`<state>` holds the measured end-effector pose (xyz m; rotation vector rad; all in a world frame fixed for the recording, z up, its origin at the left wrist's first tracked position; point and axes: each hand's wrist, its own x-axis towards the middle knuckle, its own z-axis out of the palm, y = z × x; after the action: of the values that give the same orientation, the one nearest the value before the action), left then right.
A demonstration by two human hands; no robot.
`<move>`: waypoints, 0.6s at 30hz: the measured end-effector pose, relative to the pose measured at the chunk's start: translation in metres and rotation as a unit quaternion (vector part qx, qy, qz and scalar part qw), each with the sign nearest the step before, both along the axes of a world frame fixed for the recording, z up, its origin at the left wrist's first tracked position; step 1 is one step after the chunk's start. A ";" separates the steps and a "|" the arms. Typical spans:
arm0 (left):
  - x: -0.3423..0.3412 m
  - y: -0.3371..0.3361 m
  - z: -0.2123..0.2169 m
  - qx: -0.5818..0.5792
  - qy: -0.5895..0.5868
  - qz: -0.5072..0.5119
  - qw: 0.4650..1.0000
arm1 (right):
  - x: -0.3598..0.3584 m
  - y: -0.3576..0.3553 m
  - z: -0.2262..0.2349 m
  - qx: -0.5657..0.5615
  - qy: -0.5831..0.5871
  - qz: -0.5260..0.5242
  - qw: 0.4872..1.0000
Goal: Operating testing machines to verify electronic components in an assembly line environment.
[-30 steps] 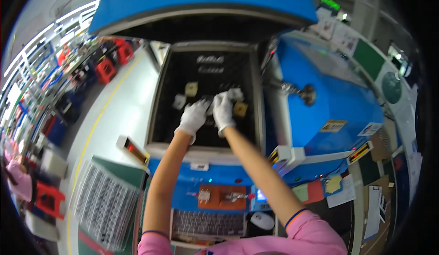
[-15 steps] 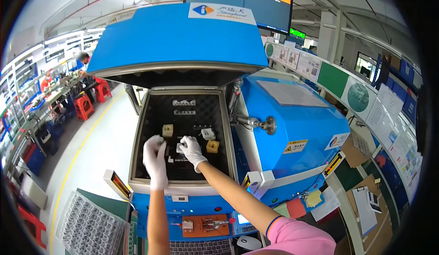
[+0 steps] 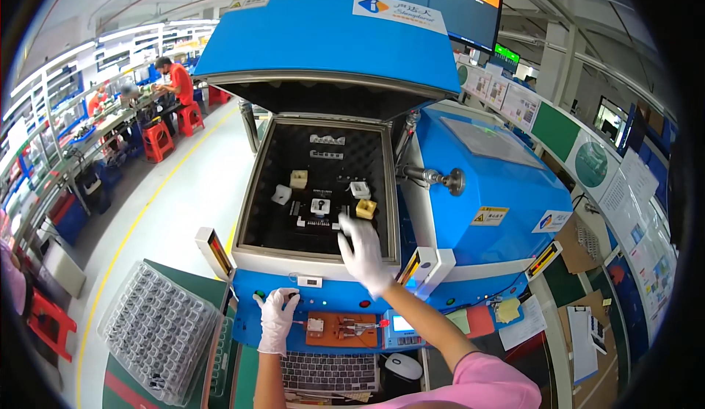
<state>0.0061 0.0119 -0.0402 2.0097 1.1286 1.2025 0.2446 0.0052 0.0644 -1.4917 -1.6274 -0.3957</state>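
Note:
My right hand [image 3: 363,255], in a white glove, hangs over the front right of the machine's open dark chamber [image 3: 275,236]. Its fingers are spread and hold nothing. My gloved left hand [image 3: 276,321] is lower, at the blue front panel [image 3: 246,328]. Its fingers are curled, with a small black piece [image 3: 293,294] at the fingertips, too small to name. One of its fingers is close to a green button [image 3: 259,293]. Inside the chamber a white holder [image 3: 320,207] bears a small black part. Yellowish blocks [image 3: 299,179] and white blocks [image 3: 359,189] stand around it.
The blue lid [image 3: 330,42] stands raised over the chamber. In front lie an orange fixture with a clamp [image 3: 341,330], a keyboard [image 3: 330,372] and a mouse [image 3: 403,366]. Clear plastic trays [image 3: 158,332] are stacked at left. Co-workers sit farther off.
Both hands have left the white holder in the chamber. The left came down to the front panel, the right drew back toward the chamber's front right. The view has shifted.

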 end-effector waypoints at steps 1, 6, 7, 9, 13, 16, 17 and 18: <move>0.000 -0.001 -0.001 0.001 0.003 -0.023 1.000 | 0.001 -0.043 -0.015 -0.086 -0.066 -0.030 0.994; 0.002 -0.020 0.002 0.066 0.076 -0.068 0.993 | 0.033 -0.137 -0.094 -0.192 -0.038 -0.003 0.981; 0.000 -0.018 -0.002 0.047 0.093 -0.079 0.991 | 0.035 -0.135 -0.100 -0.235 -0.047 -0.006 0.971; -0.006 -0.011 0.002 0.027 0.078 -0.102 0.991 | 0.032 -0.130 -0.090 -0.250 -0.066 -0.002 0.966; -0.006 0.006 0.010 -0.002 0.060 -0.140 0.988 | 0.030 -0.114 -0.076 -0.284 -0.078 -0.030 0.955; -0.003 0.007 0.032 -0.048 0.036 -0.127 0.990 | 0.045 -0.101 -0.069 -0.315 -0.079 -0.022 0.945; -0.009 0.004 0.036 -0.061 -0.015 -0.114 0.992 | 0.043 -0.102 -0.067 -0.311 -0.076 -0.012 0.947; -0.022 0.000 0.044 -0.061 -0.071 -0.098 0.991 | 0.035 -0.106 -0.062 -0.323 -0.078 0.016 0.943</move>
<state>-0.0156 0.0116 0.0041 1.8635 0.8906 1.1269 0.2792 -0.1012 0.0029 -1.9424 -2.0227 0.0613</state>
